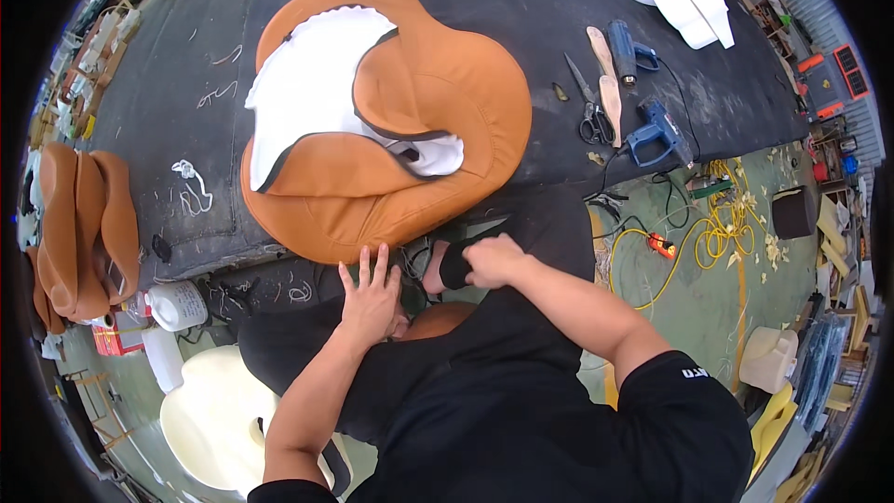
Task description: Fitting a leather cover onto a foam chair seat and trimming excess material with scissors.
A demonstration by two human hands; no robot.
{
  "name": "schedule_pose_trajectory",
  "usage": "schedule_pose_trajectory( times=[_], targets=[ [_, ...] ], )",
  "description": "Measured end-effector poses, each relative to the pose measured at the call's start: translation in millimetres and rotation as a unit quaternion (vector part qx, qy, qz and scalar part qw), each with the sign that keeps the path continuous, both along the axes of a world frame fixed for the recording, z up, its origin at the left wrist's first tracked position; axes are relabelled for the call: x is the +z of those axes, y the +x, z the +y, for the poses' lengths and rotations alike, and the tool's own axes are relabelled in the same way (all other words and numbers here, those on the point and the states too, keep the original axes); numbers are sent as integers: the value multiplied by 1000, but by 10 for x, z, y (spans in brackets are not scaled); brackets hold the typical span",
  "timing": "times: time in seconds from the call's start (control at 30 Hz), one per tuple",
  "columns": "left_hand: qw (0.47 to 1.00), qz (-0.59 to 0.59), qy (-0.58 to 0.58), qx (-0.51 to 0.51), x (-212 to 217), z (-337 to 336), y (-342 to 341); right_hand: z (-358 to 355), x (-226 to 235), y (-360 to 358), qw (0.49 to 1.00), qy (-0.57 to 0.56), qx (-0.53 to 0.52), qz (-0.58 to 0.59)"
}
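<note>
A large rounded brown leather-like cover (494, 112) with white lining (303, 70) and dark edging lies on the black-topped table, its inner flaps folded over. My left hand (370, 303) is open, fingers spread, with its fingertips at the cover's near edge. Over my bent leg, close to the dark trouser cuff (454, 268) and a bare foot (434, 272), my right hand (496, 261) is closed with curled fingers. Whatever it may grip is hidden. Under my left hand, part of another brown rounded thing (442, 319) shows between my legs.
Right on the table (559, 9) lie black scissors (593, 116), two wooden pieces (610, 102), a blue heat gun (628, 51) and another blue power tool (656, 135). Yellow cable (726, 228) coils on the floor. Brown shaped pieces (79, 228), a white jug (177, 305) and cream foam (209, 419) are left.
</note>
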State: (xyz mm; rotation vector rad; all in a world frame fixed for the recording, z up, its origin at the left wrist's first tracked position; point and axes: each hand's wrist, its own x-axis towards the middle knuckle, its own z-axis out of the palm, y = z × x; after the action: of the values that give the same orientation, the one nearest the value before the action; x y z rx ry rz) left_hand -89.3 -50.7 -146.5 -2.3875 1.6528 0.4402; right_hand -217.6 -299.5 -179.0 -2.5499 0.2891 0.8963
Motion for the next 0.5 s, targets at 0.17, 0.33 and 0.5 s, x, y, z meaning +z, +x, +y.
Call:
schedule_pose_trajectory(
  times=[0.17,0.33,0.5],
  targets=[
    [961,94,-254,53,54,-200,211,-139,-151,-59,964,68,-213,-144],
    [915,115,-367,125,-7,-292,337,-659,48,79,844,0,-387,-371],
    [927,102,-338,124,-56,-383,372,-1620,-108,209,757,-30,-489,-432]
  ],
)
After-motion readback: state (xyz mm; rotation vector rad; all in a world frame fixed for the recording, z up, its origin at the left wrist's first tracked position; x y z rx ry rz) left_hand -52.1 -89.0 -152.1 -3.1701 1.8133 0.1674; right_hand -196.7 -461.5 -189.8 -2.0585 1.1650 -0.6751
